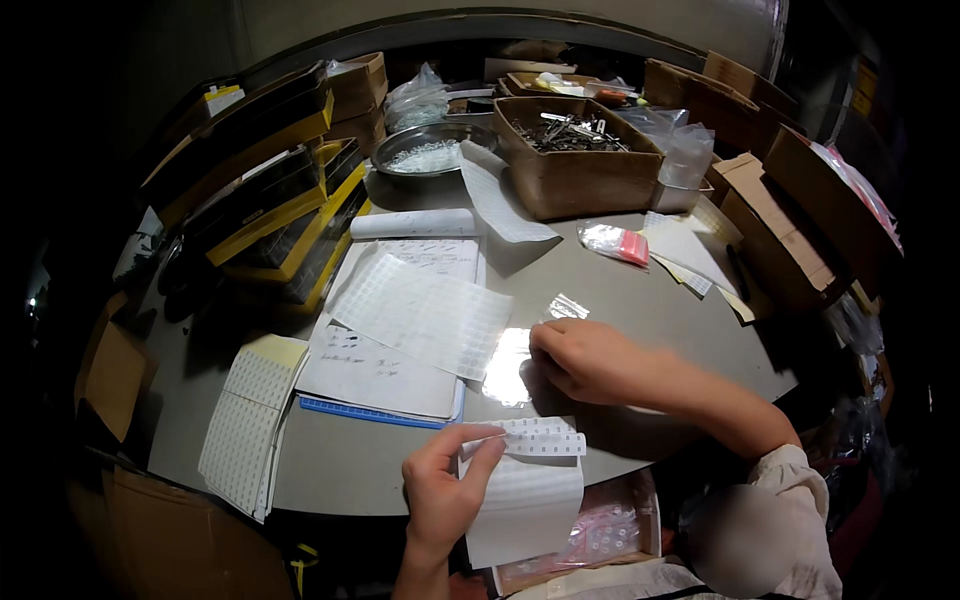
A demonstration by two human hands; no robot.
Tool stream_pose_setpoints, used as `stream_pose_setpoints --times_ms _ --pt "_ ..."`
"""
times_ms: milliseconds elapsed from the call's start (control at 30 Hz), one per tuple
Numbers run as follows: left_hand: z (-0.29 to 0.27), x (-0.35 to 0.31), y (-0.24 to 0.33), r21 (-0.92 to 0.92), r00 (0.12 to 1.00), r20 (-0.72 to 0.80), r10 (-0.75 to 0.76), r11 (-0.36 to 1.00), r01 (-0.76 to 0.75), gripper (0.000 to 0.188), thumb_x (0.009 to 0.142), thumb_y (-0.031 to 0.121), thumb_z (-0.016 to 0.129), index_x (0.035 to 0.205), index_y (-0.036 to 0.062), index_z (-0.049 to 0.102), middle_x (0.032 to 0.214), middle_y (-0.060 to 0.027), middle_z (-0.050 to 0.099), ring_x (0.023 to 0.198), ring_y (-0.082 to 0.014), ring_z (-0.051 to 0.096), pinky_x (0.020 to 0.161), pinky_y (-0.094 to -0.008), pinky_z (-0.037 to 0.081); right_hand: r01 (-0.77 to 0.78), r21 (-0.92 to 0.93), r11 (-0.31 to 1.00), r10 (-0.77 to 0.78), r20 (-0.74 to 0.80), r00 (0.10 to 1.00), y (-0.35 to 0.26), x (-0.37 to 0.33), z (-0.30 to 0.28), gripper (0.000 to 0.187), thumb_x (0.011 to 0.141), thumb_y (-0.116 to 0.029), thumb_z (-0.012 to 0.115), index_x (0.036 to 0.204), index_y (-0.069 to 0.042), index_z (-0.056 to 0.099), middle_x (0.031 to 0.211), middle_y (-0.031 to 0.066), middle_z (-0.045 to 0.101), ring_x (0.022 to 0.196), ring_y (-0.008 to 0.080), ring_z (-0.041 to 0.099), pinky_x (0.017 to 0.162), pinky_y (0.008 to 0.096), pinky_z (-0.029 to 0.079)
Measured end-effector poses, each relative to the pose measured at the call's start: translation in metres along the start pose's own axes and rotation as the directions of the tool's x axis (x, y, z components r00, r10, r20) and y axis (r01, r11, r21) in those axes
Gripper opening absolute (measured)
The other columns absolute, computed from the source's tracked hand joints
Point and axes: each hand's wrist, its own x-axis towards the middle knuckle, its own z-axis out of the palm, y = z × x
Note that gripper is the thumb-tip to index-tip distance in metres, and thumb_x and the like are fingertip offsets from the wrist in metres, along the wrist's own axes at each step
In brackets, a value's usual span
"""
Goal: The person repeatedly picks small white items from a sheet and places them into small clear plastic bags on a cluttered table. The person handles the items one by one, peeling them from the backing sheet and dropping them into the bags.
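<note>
At the table's near edge my left hand (pixel 447 490) pinches a sheet of small printed labels (pixel 525 510) between thumb and fingers. The sheet's top is folded over and the rest hangs down past the edge. My right hand (pixel 580 358) is closed, its fingers curled down at the right side of a clear zip bag (pixel 507 375) that lies flat and shines. What those fingertips hold, if anything, is hidden beneath the hand. Another small clear zip bag (pixel 567 307) lies just beyond the right hand.
Left of the bag lie a notepad (pixel 400 385) with a loose label sheet (pixel 425 305) on it, and a label stack (pixel 255 400). Behind stand a metal bowl (pixel 425 150) and a box of metal parts (pixel 580 185). An open drawer (pixel 610 530) holds small bags. Boxes crowd both sides.
</note>
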Motion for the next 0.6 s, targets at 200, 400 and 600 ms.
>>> stream_pose_setpoints --times_ms 200,400,600 --pt "-0.001 -0.001 0.004 0.028 1.0 -0.005 -0.011 1.0 0.011 0.012 0.092 0.001 0.075 0.102 -0.0054 0.076 0.09 -0.0039 0.074 0.081 -0.0064 0.062 0.072 -0.0211 0.048 -0.156 -0.088 0.984 0.152 -0.044 0.987 0.0 -0.006 0.001 0.02 0.095 -0.016 0.072 0.103 -0.002 0.06 0.095 0.0179 0.068 0.09 0.0401 0.067 0.076 0.0489 0.052" --pt "0.001 0.0 0.002 0.057 1.0 -0.017 0.018 0.998 -0.017 0.011 0.092 0.0 0.074 0.101 -0.0053 0.076 0.089 -0.0039 0.074 0.08 -0.006 0.062 0.071 -0.021 0.048 0.228 0.224 0.947 -0.235 0.002 0.972 -0.037 -0.038 -0.011 0.022 0.096 -0.017 0.073 0.11 -0.004 0.063 0.097 0.0134 0.065 0.092 0.0362 0.065 0.08 0.044 0.053" --pt "0.001 -0.001 0.005 0.087 1.0 -0.017 0.011 0.996 -0.01 0.01 0.092 0.0 0.074 0.101 -0.0052 0.076 0.087 -0.0031 0.074 0.079 -0.0061 0.062 0.07 -0.0209 0.048 0.266 0.113 0.957 -0.253 -0.113 0.961 -0.049 -0.048 0.01 0.024 0.085 -0.011 0.072 0.104 -0.004 0.06 0.094 0.018 0.059 0.092 0.0402 0.062 0.078 0.049 0.052"
